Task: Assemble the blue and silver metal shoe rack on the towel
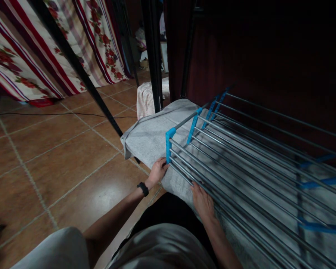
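A clothes drying rack with metal rods and blue plastic brackets rests on a surface covered with grey cloth. My left hand, with a black band on its wrist, is closed on the lower end of the nearest blue bracket; some fingertips are hidden behind it. A little to the right, my right hand has its fingers curled onto the lowest rods near that end. Its thumb is mostly hidden.
Black poles slant down to the tiled floor on the left and stand behind the grey cloth. A striped floral curtain hangs at the back left. A thin cable crosses the floor. Dark panelling rises behind the rack.
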`<state>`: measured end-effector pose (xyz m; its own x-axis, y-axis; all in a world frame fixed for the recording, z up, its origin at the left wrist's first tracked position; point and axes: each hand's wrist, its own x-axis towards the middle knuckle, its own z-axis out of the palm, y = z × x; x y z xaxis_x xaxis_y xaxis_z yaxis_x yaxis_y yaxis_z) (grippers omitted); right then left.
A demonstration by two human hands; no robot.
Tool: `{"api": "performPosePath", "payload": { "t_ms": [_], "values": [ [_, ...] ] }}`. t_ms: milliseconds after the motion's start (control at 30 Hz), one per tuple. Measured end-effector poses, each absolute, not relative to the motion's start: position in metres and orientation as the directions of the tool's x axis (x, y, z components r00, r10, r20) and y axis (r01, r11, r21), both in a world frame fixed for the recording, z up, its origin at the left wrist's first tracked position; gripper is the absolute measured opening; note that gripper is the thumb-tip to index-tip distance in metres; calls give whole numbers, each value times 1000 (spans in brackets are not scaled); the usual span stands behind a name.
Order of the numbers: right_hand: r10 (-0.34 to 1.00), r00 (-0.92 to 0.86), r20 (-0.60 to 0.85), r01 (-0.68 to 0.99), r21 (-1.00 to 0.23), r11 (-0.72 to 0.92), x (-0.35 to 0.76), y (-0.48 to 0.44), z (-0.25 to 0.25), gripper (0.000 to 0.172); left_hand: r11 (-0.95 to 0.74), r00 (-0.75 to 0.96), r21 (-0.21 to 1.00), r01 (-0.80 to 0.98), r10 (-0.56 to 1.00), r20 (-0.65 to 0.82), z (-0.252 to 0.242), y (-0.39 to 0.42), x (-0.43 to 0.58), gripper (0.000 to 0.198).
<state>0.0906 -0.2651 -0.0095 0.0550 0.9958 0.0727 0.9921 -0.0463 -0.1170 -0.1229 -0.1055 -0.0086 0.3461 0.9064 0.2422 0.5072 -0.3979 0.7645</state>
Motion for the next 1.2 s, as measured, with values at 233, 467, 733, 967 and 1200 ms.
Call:
{"api": "performPosePath", "payload": {
  "t_ms": [233, 467, 733, 967, 1200],
  "values": [
    [994, 73, 84, 989, -138, -61, 91, -265, -11, 41, -546, 439, 614, 570, 834, 334, -14, -105, -130, 16],
    [995, 63, 81, 988, -146, -50, 92, -263, -12, 39, -671, 599, 405, 621, 740, 307, -11, -96, -144, 24],
    [995, 27, 94, 990, -140, -14, 94, -265, -15, 38, -662, 594, 392, 639, 748, 295, -10, -97, -144, 25],
    [995, 49, 85, 992, -118, -39, 91, -266, -11, 42, -669, 603, 384, 636, 742, 294, -12, -95, -144, 25],
    [994, 47, 98, 990, -135, -33, 89, -264, -7, 43, -677, 612, 368, 638, 735, 291, -12, -95, -144, 26]
  ]
}}
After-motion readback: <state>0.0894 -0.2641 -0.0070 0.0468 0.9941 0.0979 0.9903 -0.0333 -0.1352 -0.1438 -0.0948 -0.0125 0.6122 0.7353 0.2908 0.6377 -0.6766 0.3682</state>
